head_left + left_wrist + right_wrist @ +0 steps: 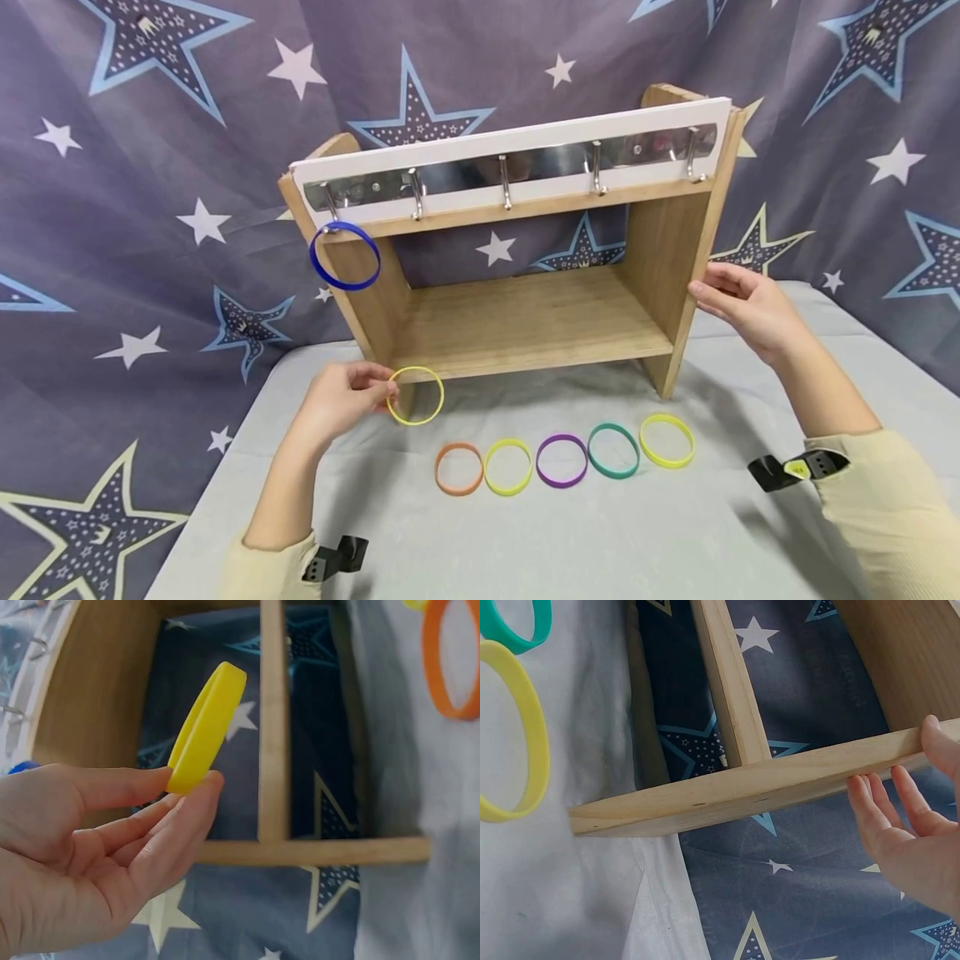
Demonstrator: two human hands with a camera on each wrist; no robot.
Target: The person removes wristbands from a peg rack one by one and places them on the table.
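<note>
My left hand (348, 400) pinches a thin yellow silicone wristband (206, 731) between thumb and fingers, low at the front left of a wooden shelf (525, 321). With the thumb at its front edge and fingertips against its outer face, my right hand (750, 308) holds the shelf's right side panel (780, 776). Across the shelf's top runs a metal strip with several hooks (504, 183). A blue wristband (347, 285) hangs from the leftmost hook; the other hooks carry no band.
On the grey cloth before the shelf, a row of bands lies left to right: orange (459, 492), yellow (508, 492), purple (562, 483), teal (615, 475) and yellow (667, 462). Behind hangs a star-patterned curtain (187, 317).
</note>
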